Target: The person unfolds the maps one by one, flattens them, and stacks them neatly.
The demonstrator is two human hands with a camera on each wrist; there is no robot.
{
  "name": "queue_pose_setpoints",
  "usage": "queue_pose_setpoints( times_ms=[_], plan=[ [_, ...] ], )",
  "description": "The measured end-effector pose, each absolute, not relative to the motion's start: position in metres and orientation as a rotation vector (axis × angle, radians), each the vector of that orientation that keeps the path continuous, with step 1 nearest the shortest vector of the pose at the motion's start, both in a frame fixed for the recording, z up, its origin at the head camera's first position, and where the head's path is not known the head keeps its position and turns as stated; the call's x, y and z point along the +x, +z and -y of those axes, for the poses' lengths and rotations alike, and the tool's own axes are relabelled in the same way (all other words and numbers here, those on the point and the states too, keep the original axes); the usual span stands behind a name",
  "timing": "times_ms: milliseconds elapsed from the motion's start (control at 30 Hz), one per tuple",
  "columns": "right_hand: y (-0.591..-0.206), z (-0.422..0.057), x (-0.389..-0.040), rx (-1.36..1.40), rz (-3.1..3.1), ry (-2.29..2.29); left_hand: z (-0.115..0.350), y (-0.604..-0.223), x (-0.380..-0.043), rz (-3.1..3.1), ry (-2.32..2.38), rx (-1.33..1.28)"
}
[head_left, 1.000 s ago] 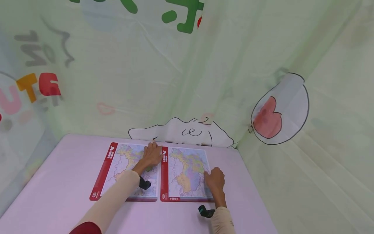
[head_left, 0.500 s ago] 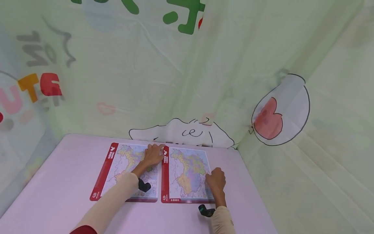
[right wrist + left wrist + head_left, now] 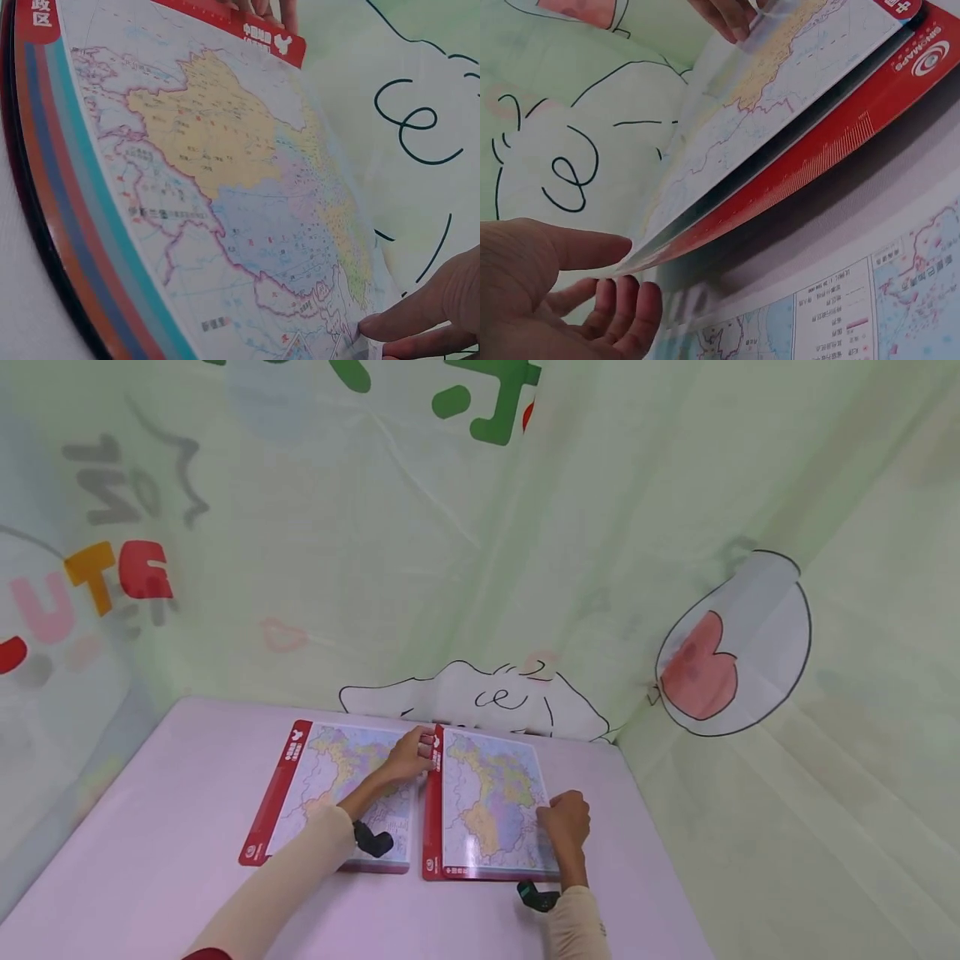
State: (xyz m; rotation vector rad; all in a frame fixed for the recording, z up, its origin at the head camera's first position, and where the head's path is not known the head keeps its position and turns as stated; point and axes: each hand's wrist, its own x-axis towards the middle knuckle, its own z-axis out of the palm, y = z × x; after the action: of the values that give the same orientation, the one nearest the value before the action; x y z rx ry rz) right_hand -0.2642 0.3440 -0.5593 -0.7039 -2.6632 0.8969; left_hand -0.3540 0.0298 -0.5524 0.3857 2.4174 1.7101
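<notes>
Two red-bordered map sheets lie side by side. The right map sheet (image 3: 491, 802) has its left edge raised and bows upward. My left hand (image 3: 408, 755) pinches its far left corner; the left wrist view has the thumb (image 3: 592, 249) above the edge and fingers curled below. At its right edge, my right hand (image 3: 567, 818) grips the sheet, thumb (image 3: 397, 319) on the printed face. A dark strip shows between the printed face and the red border (image 3: 802, 172). The left map sheet (image 3: 330, 768) lies flat, partly hidden under my left forearm.
Both sheets are on a pink-white table (image 3: 195, 793). Its far edge meets a pale green curtain (image 3: 300, 568) with cartoon drawings, and another curtain side stands at the right (image 3: 825, 827). A black wrist device (image 3: 372, 840) hangs over the left sheet.
My left hand has drawn the right sheet's left edge up off the table, its fingers now around the corner. My right hand stays at the right edge. The view has shifted slightly.
</notes>
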Motion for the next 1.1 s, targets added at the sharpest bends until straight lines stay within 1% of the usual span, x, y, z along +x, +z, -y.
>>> queue_pose_setpoints(
  times_ms=[67,167,367,667,867,1100],
  plan=[
    [-0.544,-0.334,-0.255,-0.725,2.650,0.916,-0.029,-0.553,-0.352,-2.285,1.786,0.396],
    [-0.535,-0.328,-0.250,-0.758,2.639,0.943,-0.027,-0.552,-0.347,-2.192,1.791,0.446],
    [-0.538,-0.330,-0.250,-0.810,2.614,0.971,-0.025,-0.547,-0.337,-2.140,1.753,0.489],
    [-0.547,-0.342,-0.254,-0.825,2.575,1.018,-0.028,-0.550,-0.327,-2.138,1.858,0.412],
    [-0.545,-0.347,-0.254,-0.882,2.546,1.134,-0.027,-0.559,-0.330,-2.186,1.876,0.377],
    [-0.544,-0.351,-0.261,-0.928,2.472,1.359,-0.020,-0.554,-0.332,-2.186,1.890,0.340]
  ],
)
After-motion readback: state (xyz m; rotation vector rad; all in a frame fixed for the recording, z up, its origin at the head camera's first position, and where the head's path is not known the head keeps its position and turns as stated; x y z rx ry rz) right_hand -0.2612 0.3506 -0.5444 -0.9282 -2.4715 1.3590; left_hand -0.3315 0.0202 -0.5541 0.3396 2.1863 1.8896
